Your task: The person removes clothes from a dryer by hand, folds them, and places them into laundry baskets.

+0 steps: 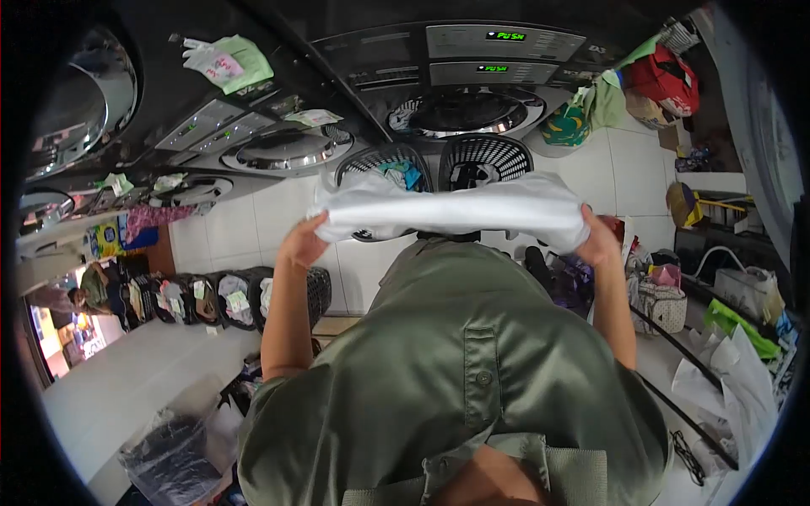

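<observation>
A white, shiny, partly see-through plastic bag (pixel 447 212) is stretched sideways in front of my body. Its left end is gripped by my left hand (pixel 305 243), fingers closed on the edge. On the other side, my right hand (pixel 600 242) pinches the right end. Just beyond the bag stand two black laundry baskets. The left basket (pixel 354 160) has blue and other clothes inside; in the right basket (pixel 509 154) lie dark and white clothes. The bag covers the near parts of both baskets.
Front-loading machines line the far side, one with a round glass door (pixel 468 112) behind the baskets. More filled baskets (pixel 239 295) stand in a row at left beside a white counter (pixel 152 363). Bags, a red bag (pixel 664 82) and a black pole (pixel 688 358) are at right.
</observation>
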`<control>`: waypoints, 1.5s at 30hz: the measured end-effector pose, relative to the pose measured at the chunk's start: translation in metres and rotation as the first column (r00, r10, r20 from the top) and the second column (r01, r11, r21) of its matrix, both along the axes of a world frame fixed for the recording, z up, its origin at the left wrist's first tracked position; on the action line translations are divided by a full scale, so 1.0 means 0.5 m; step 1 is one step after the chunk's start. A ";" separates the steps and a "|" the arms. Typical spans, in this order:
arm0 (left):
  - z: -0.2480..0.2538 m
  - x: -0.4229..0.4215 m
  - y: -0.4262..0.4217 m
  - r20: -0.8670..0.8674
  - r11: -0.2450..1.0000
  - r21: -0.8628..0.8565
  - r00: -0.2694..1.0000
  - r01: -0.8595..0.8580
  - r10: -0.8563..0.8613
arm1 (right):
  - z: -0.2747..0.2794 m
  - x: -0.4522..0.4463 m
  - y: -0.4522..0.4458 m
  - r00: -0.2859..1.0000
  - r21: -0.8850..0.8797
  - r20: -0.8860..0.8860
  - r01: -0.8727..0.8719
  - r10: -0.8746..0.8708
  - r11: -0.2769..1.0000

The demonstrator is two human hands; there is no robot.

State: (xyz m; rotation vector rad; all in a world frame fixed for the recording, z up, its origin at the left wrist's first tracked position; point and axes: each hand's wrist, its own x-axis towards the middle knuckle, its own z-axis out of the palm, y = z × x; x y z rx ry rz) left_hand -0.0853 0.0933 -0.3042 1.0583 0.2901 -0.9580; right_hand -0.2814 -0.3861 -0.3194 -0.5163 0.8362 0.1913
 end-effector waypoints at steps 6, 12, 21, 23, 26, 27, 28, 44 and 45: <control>-0.175 -0.273 0.110 -0.441 0.675 0.569 0.867 0.470 -0.231 | -0.221 -0.214 0.064 0.731 -0.404 -0.599 -0.627 0.325 0.666; -0.114 -0.307 0.040 0.621 0.763 0.616 0.716 -0.195 -0.319 | -0.150 -0.106 0.129 0.617 -0.564 0.002 -0.649 0.787 0.510; -0.163 -0.122 0.049 -0.187 0.828 0.477 0.955 0.293 -0.230 | -0.121 0.152 0.231 0.561 -0.031 -0.303 -0.814 0.770 0.580; -0.106 -0.084 0.041 -0.156 0.892 0.415 0.980 0.178 -0.122 | -0.129 0.198 0.277 0.642 0.163 -0.170 -0.730 0.748 0.664; -0.048 -0.046 0.017 -0.079 0.925 0.371 0.995 0.085 -0.060 | -0.126 0.247 0.380 0.693 0.265 -0.086 -0.677 0.716 0.687; -0.041 -0.039 0.001 -0.022 0.914 0.393 0.994 0.105 -0.104 | -0.123 0.264 0.411 0.723 0.286 -0.065 -0.646 0.687 0.707; -0.040 -0.034 -0.020 -0.026 0.912 0.399 0.995 0.099 -0.097 | -0.119 0.280 0.443 0.753 0.310 -0.044 -0.615 0.657 0.725; -0.194 -0.040 -0.157 0.381 0.574 0.817 0.702 0.050 -0.602 | 0.282 0.618 0.299 0.670 -0.803 0.570 0.577 0.475 0.150; -0.183 -0.029 -0.142 0.397 0.578 0.815 0.689 0.039 -0.606 | 0.362 0.649 0.276 0.592 -0.712 0.642 0.696 0.487 0.092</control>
